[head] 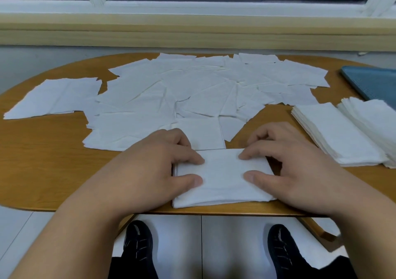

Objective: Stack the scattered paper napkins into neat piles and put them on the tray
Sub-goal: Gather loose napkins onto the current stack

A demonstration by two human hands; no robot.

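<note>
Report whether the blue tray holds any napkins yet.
Empty where visible: the tray shows bare blue surface, and two stacked piles lie beside it. Its right part is out of frame.

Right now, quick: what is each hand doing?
Left hand: grips the left edge of the napkin stack.
Right hand: grips the right edge of the same stack.
</note>
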